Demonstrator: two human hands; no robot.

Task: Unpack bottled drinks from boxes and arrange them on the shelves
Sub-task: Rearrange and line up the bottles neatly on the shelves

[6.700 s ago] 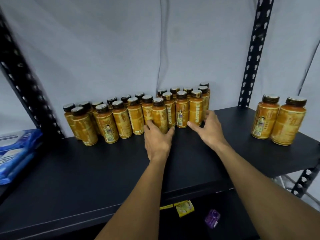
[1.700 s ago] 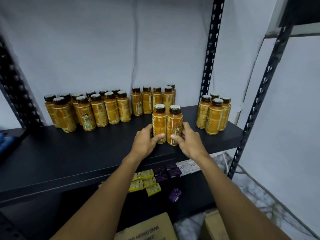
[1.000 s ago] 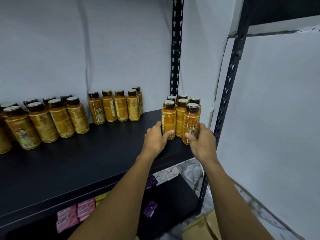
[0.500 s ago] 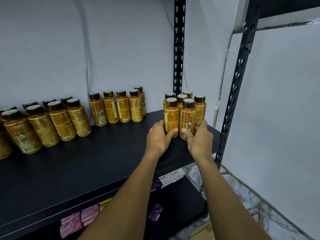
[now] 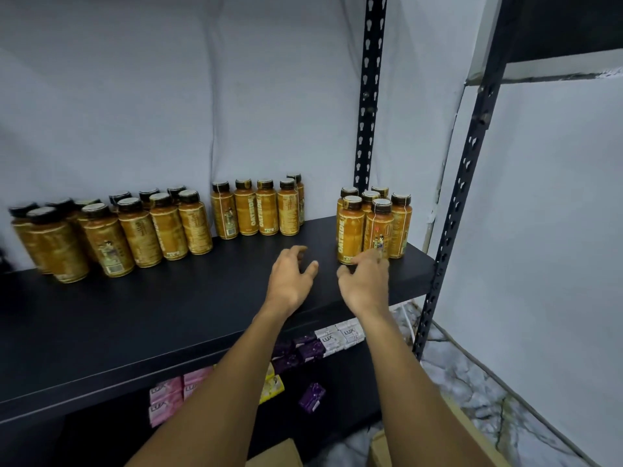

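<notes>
Head view, black shelf [image 5: 168, 315], stock listed from left. Left bottles [image 5: 111, 234]: amber, dark caps, upright, two ranks deep at the back wall. Middle row [image 5: 256, 210]: five bottles, upright, apart from both other groups. Left hand [image 5: 291, 278]: over bare shelf, fingers loosely curled, held nothing. Soap packs [image 5: 337, 337]: on the tier below. Right hand [image 5: 365, 284]: fingers slack, half-curled, gripped nothing; tips were at the front bottle's base, contact unclear. Right cluster [image 5: 374, 227]: six bottles, upright, at the shelf's right end beside the post [image 5: 369, 96].
</notes>
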